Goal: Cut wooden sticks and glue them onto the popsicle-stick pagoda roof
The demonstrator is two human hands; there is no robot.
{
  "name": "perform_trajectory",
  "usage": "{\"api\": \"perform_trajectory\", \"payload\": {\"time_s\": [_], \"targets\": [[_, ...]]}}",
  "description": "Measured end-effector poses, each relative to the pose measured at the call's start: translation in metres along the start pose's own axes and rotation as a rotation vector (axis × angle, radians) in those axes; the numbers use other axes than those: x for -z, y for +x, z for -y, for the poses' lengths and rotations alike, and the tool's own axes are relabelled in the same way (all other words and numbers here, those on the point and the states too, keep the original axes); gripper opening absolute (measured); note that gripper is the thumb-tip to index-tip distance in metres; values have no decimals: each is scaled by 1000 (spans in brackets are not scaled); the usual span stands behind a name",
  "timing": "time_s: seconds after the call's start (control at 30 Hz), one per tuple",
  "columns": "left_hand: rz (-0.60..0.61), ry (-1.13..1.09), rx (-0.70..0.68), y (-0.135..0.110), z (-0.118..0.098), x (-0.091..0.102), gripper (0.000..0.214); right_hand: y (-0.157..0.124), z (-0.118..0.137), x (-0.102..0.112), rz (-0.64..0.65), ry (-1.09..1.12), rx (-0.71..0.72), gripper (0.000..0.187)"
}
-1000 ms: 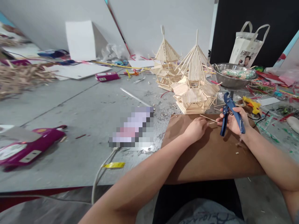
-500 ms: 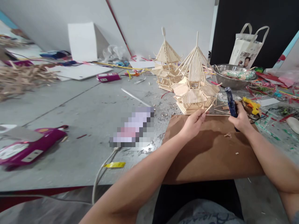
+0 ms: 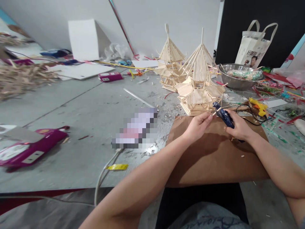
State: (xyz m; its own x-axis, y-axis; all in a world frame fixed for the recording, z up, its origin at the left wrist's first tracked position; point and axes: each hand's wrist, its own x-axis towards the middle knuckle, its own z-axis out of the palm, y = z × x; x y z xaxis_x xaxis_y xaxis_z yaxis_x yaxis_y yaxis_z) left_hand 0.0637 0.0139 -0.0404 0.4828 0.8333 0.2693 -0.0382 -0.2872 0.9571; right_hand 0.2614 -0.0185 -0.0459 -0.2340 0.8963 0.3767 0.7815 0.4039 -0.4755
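My left hand is closed, pinching a thin wooden stick between thumb and fingertips. In my right hand is a dark blue hand tool, plier-like in shape, whose jaws I cannot make out. Its head meets or overlaps the stick's free end; whether the two touch is unclear. Just beyond my hands stands a pagoda model built of pale wooden sticks, with a tiered roof and a pointed top. A brown board lies under both hands, with small stick scraps on it.
Behind is a second stick pagoda. On the right are a yellow glue gun with a black cord, and a metal bowl of wrapped sticks. A blurred-out phone on a cable and a purple power strip lie to the left.
My right hand has moved left with the blue tool, which has tilted over towards the stick. My left hand has stayed nearly in place, still pinching the stick.
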Motion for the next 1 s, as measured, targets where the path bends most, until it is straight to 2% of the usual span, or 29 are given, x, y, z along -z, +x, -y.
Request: {"api": "perform_trajectory", "payload": {"time_s": [0.2, 0.43, 1.0], "targets": [[33, 107, -40, -1, 0, 0, 26, -3, 3, -2, 35, -20, 80, 63], [36, 127, -80, -2, -3, -2, 24, -4, 6, -2, 44, -68, 57, 61], [75, 157, -91, -5, -8, -4, 39, -6, 11, -1, 35, -199, 21, 57]]}}
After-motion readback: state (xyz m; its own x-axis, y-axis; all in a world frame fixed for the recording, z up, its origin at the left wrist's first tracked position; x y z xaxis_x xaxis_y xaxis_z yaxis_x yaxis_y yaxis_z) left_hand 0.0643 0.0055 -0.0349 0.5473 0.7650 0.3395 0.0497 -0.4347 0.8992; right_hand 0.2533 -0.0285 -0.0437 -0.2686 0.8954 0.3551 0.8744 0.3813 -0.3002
